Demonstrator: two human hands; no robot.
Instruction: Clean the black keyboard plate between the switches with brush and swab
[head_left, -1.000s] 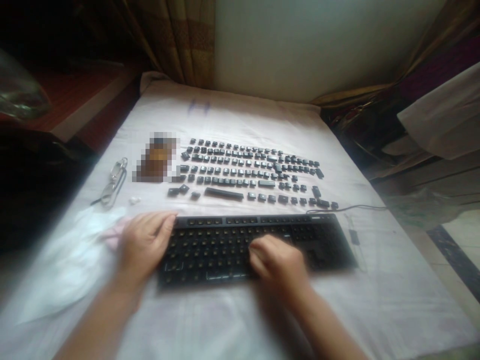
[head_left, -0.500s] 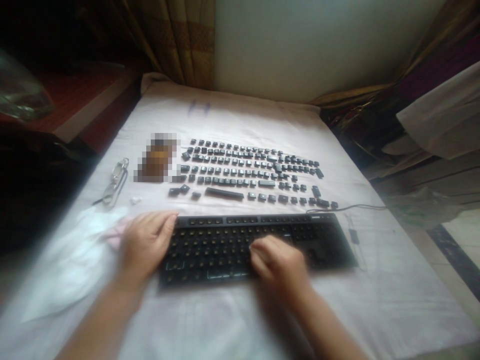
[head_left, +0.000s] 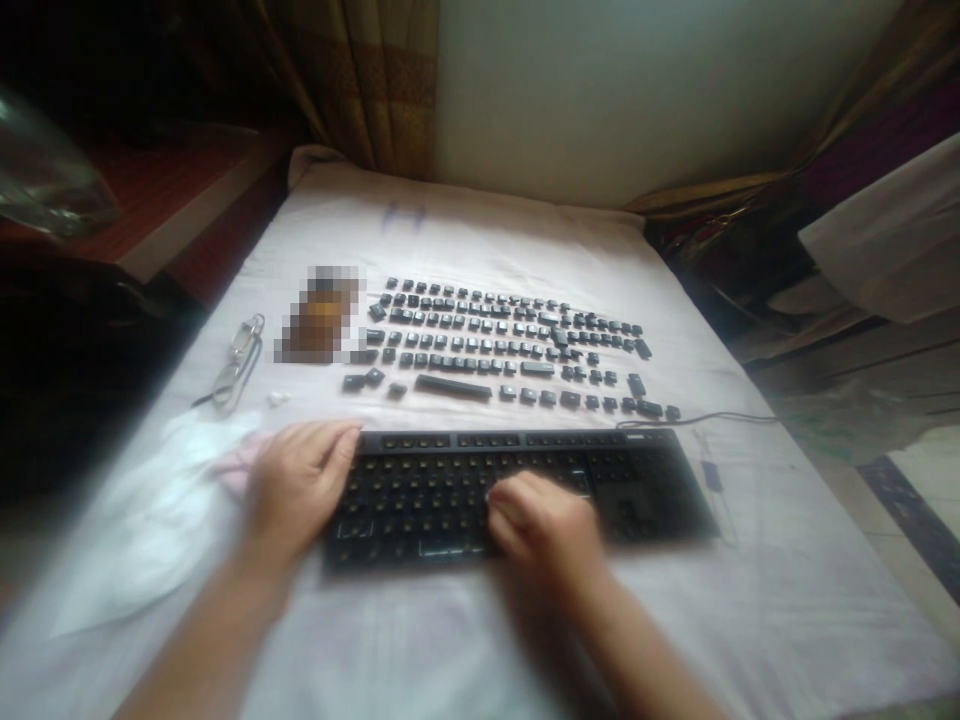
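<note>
A black keyboard (head_left: 450, 500) with its keycaps off lies flat in front of me. My left hand (head_left: 304, 480) is closed on its left end, with the thumb along the upper corner. My right hand (head_left: 544, 520) is curled closed just over the middle of the keyboard. A small pale tip seems to show at its fingers, but what it pinches is too blurred to name. Beyond the keyboard the loose black keycaps (head_left: 480, 347) lie in rows on the light cloth, among them a long spacebar (head_left: 453, 387).
Eyeglasses (head_left: 238, 362), a pixelated object (head_left: 319, 315) and small white bits (head_left: 279, 398) lie at the left. White crumpled material (head_left: 150, 520) and a pink cloth (head_left: 238, 468) sit beside my left hand. A cable (head_left: 705, 416) runs right. A reddish wooden surface (head_left: 187, 200) stands at far left.
My right hand has moved slightly left over the keyboard, still curled. My left hand stays on the keyboard's left end. The whole view has shifted a little.
</note>
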